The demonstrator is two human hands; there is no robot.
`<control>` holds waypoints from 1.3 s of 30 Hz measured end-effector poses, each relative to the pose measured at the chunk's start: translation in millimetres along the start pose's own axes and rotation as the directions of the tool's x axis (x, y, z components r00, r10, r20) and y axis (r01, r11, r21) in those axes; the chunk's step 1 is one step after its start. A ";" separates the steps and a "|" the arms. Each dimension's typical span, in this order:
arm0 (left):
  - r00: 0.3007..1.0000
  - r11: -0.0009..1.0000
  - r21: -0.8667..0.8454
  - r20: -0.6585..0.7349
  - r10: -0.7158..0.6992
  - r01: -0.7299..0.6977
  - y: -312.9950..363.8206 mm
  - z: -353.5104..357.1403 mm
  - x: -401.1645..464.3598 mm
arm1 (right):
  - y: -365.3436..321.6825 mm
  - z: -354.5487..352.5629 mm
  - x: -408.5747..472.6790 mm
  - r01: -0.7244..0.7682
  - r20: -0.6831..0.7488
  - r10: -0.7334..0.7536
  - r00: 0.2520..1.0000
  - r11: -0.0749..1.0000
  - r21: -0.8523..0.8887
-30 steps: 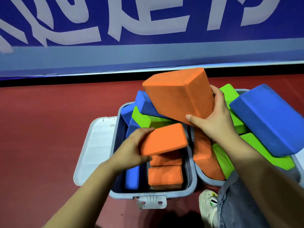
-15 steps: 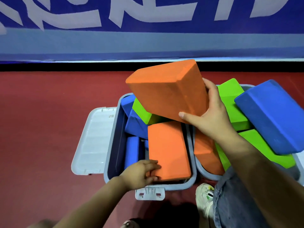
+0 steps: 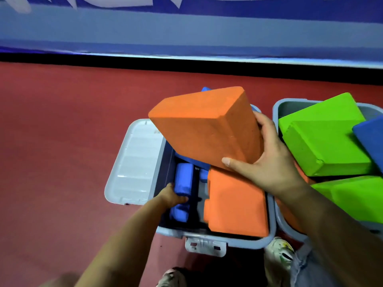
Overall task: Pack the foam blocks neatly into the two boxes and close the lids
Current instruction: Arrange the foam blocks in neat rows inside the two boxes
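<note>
Left box (image 3: 244,242): stood open on the red floor (image 3: 62,141), its lid (image 3: 132,162) swung out flat to the left and the latch (image 3: 205,246) hanging at the near edge.
In the left box: an orange block (image 3: 236,204) lay flat along the right side; blue blocks (image 3: 182,191) stood on edge along the left, with a dark gap between the two groups. What lay at the far end was hidden.
Left hand (image 3: 171,196): reached down inside the left box, fingers curled around the nearest blue block, apparently grasping it to shift or straighten it.
Right hand (image 3: 267,162): clenched on a big orange block (image 3: 205,129), thumb under its near edge and fingers up its right end, holding it tilted in the air above the left box.
Right box (image 3: 277,108): heaped, not packed; green blocks (image 3: 323,141) and a blue one (image 3: 371,137) lay askew above the rim, with some orange showing beneath. Its lid was not visible.
Done, by my reading: one flat orange layer and a row of blues roughly seated in the left box.
Left to do: seat the held block, level the left box, re-lay the whole right heap, then shut and latch both lids. I judged the task well short of halfway.
</note>
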State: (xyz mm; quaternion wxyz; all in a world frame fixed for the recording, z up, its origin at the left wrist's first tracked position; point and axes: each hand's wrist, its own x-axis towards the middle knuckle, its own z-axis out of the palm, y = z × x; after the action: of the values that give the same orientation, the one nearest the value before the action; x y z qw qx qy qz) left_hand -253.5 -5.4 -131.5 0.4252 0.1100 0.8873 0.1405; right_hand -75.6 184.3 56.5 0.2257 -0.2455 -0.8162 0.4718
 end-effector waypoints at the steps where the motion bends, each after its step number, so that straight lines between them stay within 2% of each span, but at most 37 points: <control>1: 0.999 0.998 -0.044 0.006 -0.041 0.041 -4.9 10.6 6.6 | 1.3 2.4 1.8 0.001 0.005 -0.001 1.000 1.000 -0.007; 6: 0.981 0.980 -0.041 0.031 -0.192 0.193 -17.1 47.3 29.0 | 10.0 10.8 5.0 -0.032 0.026 0.034 0.999 0.996 -0.083; 10: 0.967 0.966 0.079 0.050 -0.249 0.245 -24.6 67.8 35.7 | 12.8 15.5 4.5 -0.036 0.066 0.045 0.997 0.990 -0.135; 13: 0.968 0.955 0.163 -0.004 -0.249 0.246 -27.0 79.3 38.6 | 14.2 18.0 6.6 -0.046 0.084 0.058 0.995 0.989 -0.141; 19: 0.978 0.952 0.222 -0.032 -0.208 0.210 -28.2 72.4 37.0 | 13.5 17.6 9.9 -0.036 0.069 0.047 0.996 0.987 -0.154; 23: 0.983 0.963 0.211 -0.103 -0.151 0.170 -28.5 61.5 32.9 | 13.1 15.2 9.9 -0.015 0.051 0.023 0.998 0.989 -0.148; 29: 0.969 0.967 0.150 0.103 -0.224 0.207 -24.0 67.8 25.1 | 8.5 15.5 3.0 -0.026 0.069 0.036 0.997 0.989 -0.143; 35: 0.965 0.960 0.124 0.053 -0.257 0.249 -25.2 75.0 35.8 | 14.9 12.8 1.9 -0.050 0.096 0.064 0.993 0.988 -0.148; 39: 0.967 0.968 0.037 0.051 -0.251 0.249 -28.0 74.0 40.2 | 14.6 12.3 5.9 -0.068 0.097 0.082 0.992 0.987 -0.144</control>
State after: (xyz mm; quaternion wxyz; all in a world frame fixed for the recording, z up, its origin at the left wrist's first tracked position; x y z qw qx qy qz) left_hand -222.2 -7.5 -214.6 0.4624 0.0075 0.8840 0.0689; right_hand -84.9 186.2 38.8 0.1478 -0.2669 -0.8479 0.4335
